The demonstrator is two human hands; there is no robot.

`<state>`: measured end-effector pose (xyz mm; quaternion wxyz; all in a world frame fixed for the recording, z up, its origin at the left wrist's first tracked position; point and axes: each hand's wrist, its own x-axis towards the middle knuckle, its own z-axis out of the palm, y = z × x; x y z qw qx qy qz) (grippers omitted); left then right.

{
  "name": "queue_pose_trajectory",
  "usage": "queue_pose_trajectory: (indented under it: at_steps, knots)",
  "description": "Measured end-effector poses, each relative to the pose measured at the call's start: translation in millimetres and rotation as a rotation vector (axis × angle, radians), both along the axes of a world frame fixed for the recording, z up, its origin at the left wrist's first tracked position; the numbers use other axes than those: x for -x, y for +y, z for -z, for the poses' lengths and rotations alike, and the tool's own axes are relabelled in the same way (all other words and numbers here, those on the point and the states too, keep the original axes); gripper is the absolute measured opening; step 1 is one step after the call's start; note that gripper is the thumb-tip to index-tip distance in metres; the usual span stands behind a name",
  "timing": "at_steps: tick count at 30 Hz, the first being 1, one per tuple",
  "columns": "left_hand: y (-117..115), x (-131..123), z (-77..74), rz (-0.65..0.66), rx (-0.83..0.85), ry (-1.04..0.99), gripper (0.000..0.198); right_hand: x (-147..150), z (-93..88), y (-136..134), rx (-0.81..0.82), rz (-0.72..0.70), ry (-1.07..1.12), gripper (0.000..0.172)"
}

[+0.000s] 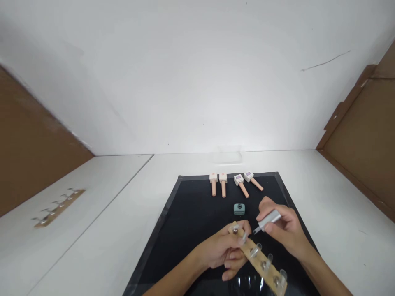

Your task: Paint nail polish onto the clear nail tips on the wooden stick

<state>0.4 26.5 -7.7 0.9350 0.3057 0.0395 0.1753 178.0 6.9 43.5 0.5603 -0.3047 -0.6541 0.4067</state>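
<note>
My left hand [226, 250] grips a light wooden strip [257, 267] that bears several clear false nail tips on small metal mounts. The strip slants down to the right. Between the fingers of my right hand [285, 226] is a nail polish brush [271, 219] with a silver cap. Its dark bristle end points at a clear nail tip [245, 237] near my left thumb; I cannot tell whether they touch. Just beyond the hands stands a small teal polish bottle [239, 209], its neck uncapped.
Several white nail polish bottles [222, 178] with peach caps lie at the back of the black mat [191, 218]. A clear tray [228, 158] sits behind them. Another wooden strip [60, 208] with nail tips rests far left. Brown cardboard panels [364, 144] flank the white table.
</note>
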Motion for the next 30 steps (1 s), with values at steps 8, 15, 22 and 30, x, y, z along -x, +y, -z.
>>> queue_pose_trajectory:
  at_steps: [8,15,22,30]
  knots:
    - [-0.3,-3.9,1.6,0.013,-0.066,0.087,0.027,-2.5,2.6,-1.0,0.019,0.05,-0.137,0.019]
    - [0.3,-5.2,3.0,0.022,-0.103,0.105,0.03,-0.1,-1.1,-0.2,0.0,-0.063,-0.135,0.027]
    - [-1.2,-5.0,3.6,0.015,-0.112,0.093,0.031,-1.5,0.3,-0.8,0.032,0.039,-0.155,0.025]
    - [-0.6,-6.7,0.8,0.028,-0.095,0.15,0.035,-1.7,0.4,-1.2,0.085,-0.01,-0.218,0.027]
